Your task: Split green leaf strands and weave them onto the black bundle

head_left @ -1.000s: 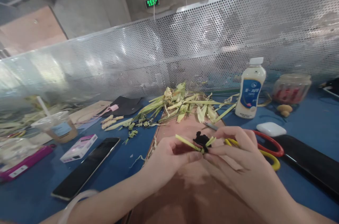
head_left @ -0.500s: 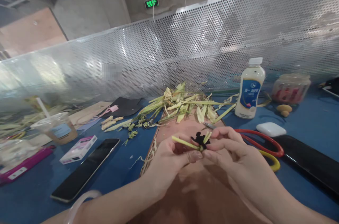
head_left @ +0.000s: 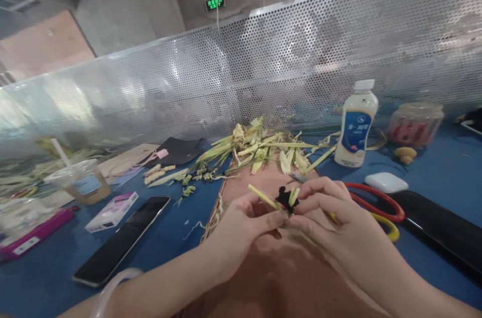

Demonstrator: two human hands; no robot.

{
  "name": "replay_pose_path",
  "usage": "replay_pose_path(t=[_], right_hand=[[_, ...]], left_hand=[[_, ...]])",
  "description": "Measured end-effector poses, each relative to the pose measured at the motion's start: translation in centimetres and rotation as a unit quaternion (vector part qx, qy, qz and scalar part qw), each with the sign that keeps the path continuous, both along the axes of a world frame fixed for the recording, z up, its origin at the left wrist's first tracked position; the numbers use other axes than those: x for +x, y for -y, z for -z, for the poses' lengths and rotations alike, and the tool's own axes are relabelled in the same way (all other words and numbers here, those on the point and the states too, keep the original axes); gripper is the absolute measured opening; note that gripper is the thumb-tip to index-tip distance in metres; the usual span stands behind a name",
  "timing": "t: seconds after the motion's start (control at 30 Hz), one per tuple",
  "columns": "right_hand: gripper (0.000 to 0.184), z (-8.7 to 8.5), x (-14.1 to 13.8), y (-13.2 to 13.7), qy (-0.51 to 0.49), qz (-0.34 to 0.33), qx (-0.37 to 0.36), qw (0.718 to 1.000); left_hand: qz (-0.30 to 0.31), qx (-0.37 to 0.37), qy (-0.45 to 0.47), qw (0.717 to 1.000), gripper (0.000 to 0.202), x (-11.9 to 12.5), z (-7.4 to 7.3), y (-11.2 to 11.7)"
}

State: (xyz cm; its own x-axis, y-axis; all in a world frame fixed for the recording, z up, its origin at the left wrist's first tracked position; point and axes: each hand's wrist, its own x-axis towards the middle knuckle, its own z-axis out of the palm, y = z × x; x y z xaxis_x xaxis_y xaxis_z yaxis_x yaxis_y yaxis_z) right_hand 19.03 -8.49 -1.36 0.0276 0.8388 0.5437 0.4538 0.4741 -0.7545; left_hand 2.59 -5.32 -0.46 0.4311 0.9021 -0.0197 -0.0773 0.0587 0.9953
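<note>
Over the brown paper sheet, both hands pinch one small bundle.
Left hand and right hand close fingertips on thin yellow-green leaf strips tied with black twisted wire, held above the sheet.

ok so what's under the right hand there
Red and yellow loops, likely scissor handles, stick out from beneath the right hand, lying on the blue table. The hand covers the rest, so the blades cannot be made out. Below the hand lies a brown sheet.
</note>
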Motion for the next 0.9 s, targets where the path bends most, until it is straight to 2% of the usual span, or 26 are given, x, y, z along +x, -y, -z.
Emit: replay_pose_path(t=[0.13,0.3,0.4,0.5,0.6,0.77,0.9], right_hand=[[0.018,0.33,-0.21,-0.04,0.009,0.017,0.015,1.000],[0.011,0.82,-0.31,0.00,0.019,0.015,0.043,0.999],[0.013,0.53,-0.23,0.28,0.035,0.005,0.012,0.999],[0.019,0.28,-0.17,0.31,0.005,-0.012,-0.030,0.999],[0.019,0.34,-0.26,0.05,-0.021,-0.013,-0.039,0.999],[0.016,0.45,-0.55,-0.04,-0.031,0.009,-0.001,0.999],[0.012,0.36,-0.51,0.13,0.011,0.037,0.039,0.998]], left_hand=[[-0.002,-0.028,0.012,1.000,0.021,0.33,-0.22,0.26],[-0.024,-0.027,0.019,0.999,0.018,0.36,-0.50,0.43],[-0.034,-0.030,0.027,0.999,0.017,0.28,-0.42,0.33],[-0.025,-0.039,0.037,0.998,0.017,0.25,-0.34,0.24],[-0.019,-0.037,0.044,0.998,0.017,0.26,-0.27,0.18],[-0.020,-0.042,0.046,0.998,0.018,0.28,-0.16,0.11],[-0.031,-0.049,0.056,0.997,0.016,0.37,-0.30,0.25]])
